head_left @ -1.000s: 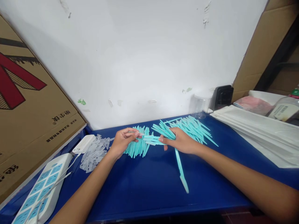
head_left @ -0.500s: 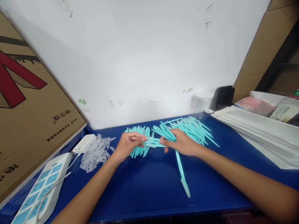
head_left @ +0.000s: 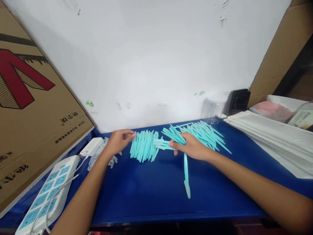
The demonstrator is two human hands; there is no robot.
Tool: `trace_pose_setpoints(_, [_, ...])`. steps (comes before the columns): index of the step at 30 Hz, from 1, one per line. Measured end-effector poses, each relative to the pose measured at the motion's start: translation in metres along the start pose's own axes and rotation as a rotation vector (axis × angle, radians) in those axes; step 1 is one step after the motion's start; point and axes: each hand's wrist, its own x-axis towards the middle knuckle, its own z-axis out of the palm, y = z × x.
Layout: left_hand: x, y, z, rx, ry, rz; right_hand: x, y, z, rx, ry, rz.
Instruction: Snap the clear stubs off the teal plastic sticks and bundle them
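We log: right hand (head_left: 190,146) clamped on slim teal plastic-looking sticks (head_left: 176,135) | left hand (head_left: 119,141) beside ridged teal pile (head_left: 143,147), grip: can't tell | glossy blue tabletop (head_left: 146,189)

I have drawn my left hand (head_left: 121,141) off the tips of the slim turquoise plastic sticks (head_left: 162,144) in my right hand (head_left: 190,147), leftward to the row's far-left end, nearer the desk's (head_left: 146,195) back edge. My left forearm now covers much of the heap of small translucent plastic pieces (head_left: 97,151). The single turquoise stick (head_left: 186,173) below my right hand points more squarely at the front edge.
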Motion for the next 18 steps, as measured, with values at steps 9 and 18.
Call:
trace_pose_setpoints(9, [-0.011, -0.049, -0.072, 0.130, -0.443, -0.217, 0.003, 0.002, -0.008, -0.010, 0.046, 0.039])
trace_pose_setpoints(18, [-0.004, -0.046, -0.047, 0.137, -0.435, -0.178, 0.002, 0.004, -0.009, -0.006, 0.010, 0.051])
